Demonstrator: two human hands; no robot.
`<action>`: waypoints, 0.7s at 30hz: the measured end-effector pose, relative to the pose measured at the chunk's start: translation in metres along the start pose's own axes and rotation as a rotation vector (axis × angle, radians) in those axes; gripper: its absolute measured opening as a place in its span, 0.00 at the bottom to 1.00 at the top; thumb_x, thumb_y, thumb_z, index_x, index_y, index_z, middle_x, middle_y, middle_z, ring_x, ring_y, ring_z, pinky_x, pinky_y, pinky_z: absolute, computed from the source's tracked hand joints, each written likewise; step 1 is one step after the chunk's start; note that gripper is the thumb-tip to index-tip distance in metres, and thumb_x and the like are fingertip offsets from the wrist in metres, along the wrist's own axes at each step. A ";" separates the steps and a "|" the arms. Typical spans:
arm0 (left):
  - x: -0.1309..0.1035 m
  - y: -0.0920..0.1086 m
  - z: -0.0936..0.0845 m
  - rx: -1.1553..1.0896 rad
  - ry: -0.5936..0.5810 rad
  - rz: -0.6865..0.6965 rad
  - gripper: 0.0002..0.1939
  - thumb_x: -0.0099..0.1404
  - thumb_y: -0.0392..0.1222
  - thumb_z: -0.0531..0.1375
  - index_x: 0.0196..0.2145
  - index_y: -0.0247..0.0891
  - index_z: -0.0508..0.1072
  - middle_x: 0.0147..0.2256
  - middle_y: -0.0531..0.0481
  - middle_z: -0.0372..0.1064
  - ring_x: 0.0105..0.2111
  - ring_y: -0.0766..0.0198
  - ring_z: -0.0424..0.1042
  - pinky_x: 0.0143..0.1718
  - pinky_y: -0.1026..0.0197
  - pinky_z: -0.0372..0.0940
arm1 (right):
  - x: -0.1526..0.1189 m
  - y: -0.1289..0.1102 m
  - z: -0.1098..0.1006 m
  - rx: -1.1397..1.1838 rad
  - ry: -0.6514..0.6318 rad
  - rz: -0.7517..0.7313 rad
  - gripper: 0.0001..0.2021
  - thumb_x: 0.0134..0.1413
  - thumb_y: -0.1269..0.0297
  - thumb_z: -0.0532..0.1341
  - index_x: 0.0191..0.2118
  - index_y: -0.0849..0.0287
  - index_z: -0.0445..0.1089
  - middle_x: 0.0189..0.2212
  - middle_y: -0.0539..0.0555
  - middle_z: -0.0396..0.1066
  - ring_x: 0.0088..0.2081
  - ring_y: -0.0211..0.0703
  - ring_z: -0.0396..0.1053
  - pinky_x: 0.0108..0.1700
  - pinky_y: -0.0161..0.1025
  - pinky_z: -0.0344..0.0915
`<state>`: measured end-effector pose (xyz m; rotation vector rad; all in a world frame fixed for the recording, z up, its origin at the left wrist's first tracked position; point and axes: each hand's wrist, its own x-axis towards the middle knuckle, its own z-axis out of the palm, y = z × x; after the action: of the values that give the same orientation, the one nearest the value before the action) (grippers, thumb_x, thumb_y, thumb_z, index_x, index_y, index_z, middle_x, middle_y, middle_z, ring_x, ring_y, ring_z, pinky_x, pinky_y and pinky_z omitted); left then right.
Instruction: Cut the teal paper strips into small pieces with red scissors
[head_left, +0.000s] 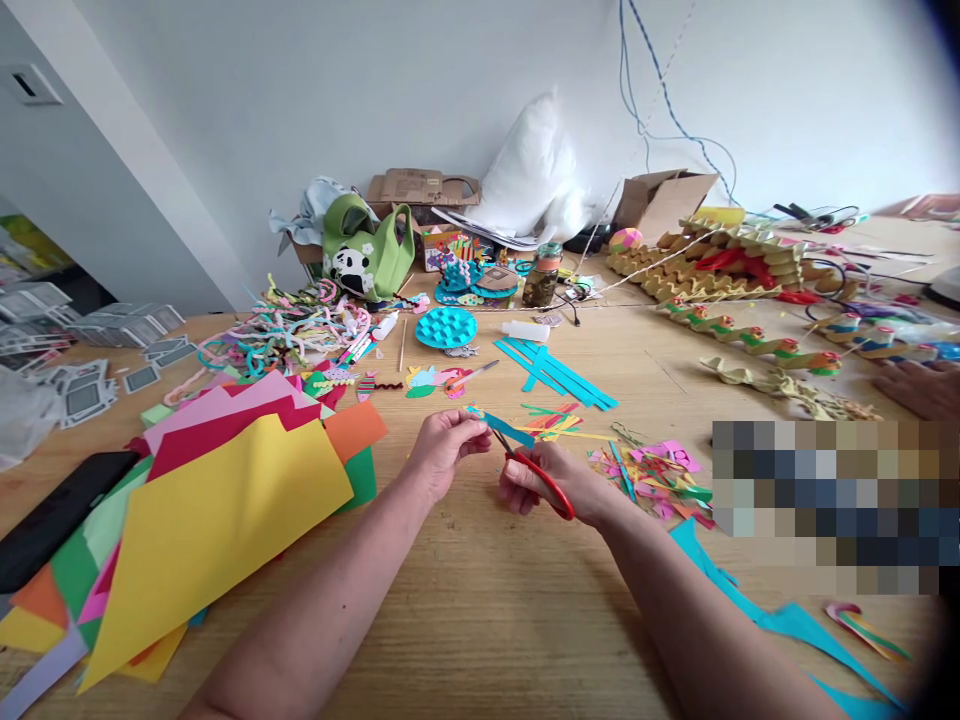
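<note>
Between thumb and fingers, my left hand [442,455] pinches the end of a blue paper strip [511,430]. Red-handled scissors [556,488] are gripped in my right hand [544,470], their blades meeting the strip near my left fingertips. Just beyond my hands lie thin colored paper strips [551,422]. More wide blue strips [559,375] rest crossed on the table farther back. Small paper fish cutouts [424,380] sit behind my left hand. Colorful paper scraps [660,470] are heaped to the right of my right hand.
Stacked colored paper sheets [240,500] cover the left side, beside a black phone-like object [64,510]. Pipe cleaners [292,330], a blue scalloped disc [445,328], a white bottle [525,331] and egg cartons [697,265] stand behind. Another person's hand [919,388] rests at right.
</note>
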<state>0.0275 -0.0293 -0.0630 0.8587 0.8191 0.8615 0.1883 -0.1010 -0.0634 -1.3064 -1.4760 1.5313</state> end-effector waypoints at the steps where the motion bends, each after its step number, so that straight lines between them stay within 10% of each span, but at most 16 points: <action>1: 0.001 0.001 -0.002 0.000 0.019 0.011 0.10 0.44 0.37 0.66 0.25 0.32 0.71 0.23 0.50 0.71 0.23 0.68 0.69 0.34 0.60 0.65 | -0.001 0.000 -0.002 -0.019 -0.031 0.013 0.27 0.43 0.38 0.61 0.25 0.64 0.68 0.23 0.56 0.72 0.24 0.40 0.72 0.27 0.34 0.68; 5: 0.005 0.008 -0.007 0.062 0.079 0.063 0.11 0.44 0.39 0.66 0.25 0.32 0.71 0.23 0.51 0.70 0.23 0.68 0.69 0.34 0.61 0.65 | -0.008 -0.005 -0.009 -0.056 -0.170 0.079 0.26 0.42 0.40 0.63 0.24 0.65 0.69 0.21 0.55 0.72 0.19 0.37 0.70 0.22 0.32 0.66; 21: 0.000 0.012 -0.006 0.390 -0.066 0.075 0.07 0.45 0.38 0.66 0.22 0.32 0.74 0.22 0.49 0.71 0.26 0.65 0.69 0.36 0.59 0.65 | -0.011 -0.011 -0.007 0.061 -0.050 0.178 0.26 0.42 0.41 0.64 0.24 0.64 0.67 0.18 0.54 0.73 0.15 0.35 0.68 0.17 0.30 0.64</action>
<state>0.0186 -0.0226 -0.0548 1.2604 0.9169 0.7442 0.1964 -0.1067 -0.0493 -1.4036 -1.3625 1.7200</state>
